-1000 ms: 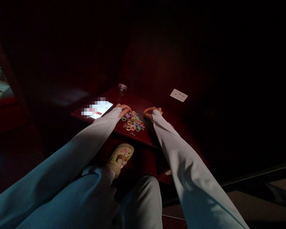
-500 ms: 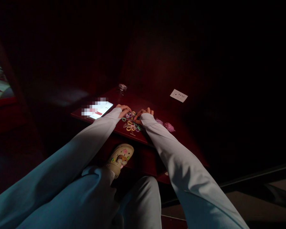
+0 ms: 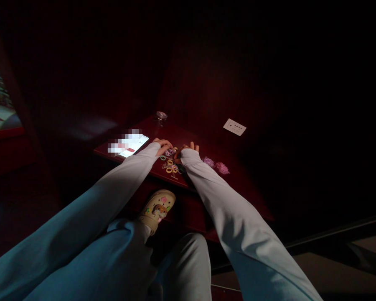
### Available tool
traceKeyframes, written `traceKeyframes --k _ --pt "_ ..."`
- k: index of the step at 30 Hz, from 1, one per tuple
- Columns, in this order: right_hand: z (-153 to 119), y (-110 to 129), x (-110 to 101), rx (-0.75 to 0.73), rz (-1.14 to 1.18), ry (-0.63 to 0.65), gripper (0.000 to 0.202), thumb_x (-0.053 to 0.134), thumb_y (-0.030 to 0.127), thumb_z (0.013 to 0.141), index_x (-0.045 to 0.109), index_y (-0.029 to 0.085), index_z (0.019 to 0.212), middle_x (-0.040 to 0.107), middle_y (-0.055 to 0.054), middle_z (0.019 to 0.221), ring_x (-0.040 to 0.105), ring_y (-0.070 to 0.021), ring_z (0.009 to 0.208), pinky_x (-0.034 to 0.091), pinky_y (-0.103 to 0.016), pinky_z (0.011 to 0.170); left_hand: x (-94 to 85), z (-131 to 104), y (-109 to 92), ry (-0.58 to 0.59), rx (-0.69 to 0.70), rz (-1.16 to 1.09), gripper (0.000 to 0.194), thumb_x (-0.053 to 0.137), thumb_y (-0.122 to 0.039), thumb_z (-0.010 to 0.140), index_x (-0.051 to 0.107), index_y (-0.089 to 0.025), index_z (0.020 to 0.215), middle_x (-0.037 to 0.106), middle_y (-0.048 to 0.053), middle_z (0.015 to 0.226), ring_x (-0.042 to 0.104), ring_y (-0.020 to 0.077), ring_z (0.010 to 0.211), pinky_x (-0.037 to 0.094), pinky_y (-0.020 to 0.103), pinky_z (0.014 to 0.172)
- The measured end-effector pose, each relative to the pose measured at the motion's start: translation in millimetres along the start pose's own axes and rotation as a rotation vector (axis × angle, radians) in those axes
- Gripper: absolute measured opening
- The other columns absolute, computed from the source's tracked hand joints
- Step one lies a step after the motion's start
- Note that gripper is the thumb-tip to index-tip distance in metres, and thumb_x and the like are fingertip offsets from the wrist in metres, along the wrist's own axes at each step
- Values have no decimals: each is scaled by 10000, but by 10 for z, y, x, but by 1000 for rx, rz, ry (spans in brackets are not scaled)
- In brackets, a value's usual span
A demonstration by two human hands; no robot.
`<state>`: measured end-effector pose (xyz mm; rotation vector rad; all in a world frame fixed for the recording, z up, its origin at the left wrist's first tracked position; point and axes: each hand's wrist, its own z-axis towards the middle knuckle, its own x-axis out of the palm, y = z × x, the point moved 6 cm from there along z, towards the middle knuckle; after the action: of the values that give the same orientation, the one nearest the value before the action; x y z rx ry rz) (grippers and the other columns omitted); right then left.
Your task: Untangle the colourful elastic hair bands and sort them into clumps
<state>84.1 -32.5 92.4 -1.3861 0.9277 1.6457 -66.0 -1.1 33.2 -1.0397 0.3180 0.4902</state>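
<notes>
A loose pile of small coloured hair ties (image 3: 170,169) lies on the dark red table (image 3: 203,138), among them yellow, green, pink and purple rings. My left hand (image 3: 163,146) rests at the pile's left edge, fingers stretched to the right and touching its upper part. Over the right side of the pile is my right hand (image 3: 188,149). Its thumb and forefinger come together low on the hair ties while the other fingers are lifted; whatever sits between the tips is too small and dark to make out. My right sleeve hides part of the pile.
A lit phone (image 3: 132,144) lies left of my left hand. Behind it stands a clear jar (image 3: 161,118) with a lid. Two fluffy bunches, one purple (image 3: 208,162) and one pink (image 3: 222,168), lie right. A white wall socket (image 3: 235,127) is behind; my clog (image 3: 159,209) is below.
My right hand has shifted slightly left over the pile, uncovering more of the purple bunch. My left hand stays almost in place.
</notes>
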Motion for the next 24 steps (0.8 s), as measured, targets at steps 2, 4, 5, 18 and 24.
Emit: traceKeyframes --k 2,4,5,18,24 --pt "7 2 -2 35 15 22 124 763 339 829 773 220 798 743 -59 1070 446 -354 1300 237 -490 1090 21 6 10 -9 -6 -7 324 487 -300 933 807 -254 924 772 23 1006 585 257 1071 453 381 1064" --pt "15 -22 -5 81 54 41 109 800 367 789 792 259 797 737 -28 1096 448 -343 1289 258 -477 1081 31 10 19 -18 -23 -13 318 493 -292 926 808 -254 908 772 26 980 585 260 1074 456 377 1060" --pt "18 -48 -8 113 83 43 115 820 386 767 804 278 802 732 -20 1095 455 -336 1275 275 -468 1073 31 12 21 -24 -30 -18 317 495 -289 923 809 -254 899 771 29 969 584 263 1079 458 377 1058" --pt "-73 -339 -37 240 989 33 323 896 479 711 797 201 843 743 -10 732 676 -166 751 531 -302 779 15 13 28 2 0 -52 326 499 -342 929 816 -267 922 782 16 991 587 273 1090 456 388 1061" --pt "-85 -480 -59 204 1074 -25 367 853 543 710 755 206 819 731 -13 731 653 -159 687 521 -296 692 5 -6 30 -10 -14 -72 321 515 -354 939 825 -271 915 779 12 991 586 270 1096 444 384 1078"
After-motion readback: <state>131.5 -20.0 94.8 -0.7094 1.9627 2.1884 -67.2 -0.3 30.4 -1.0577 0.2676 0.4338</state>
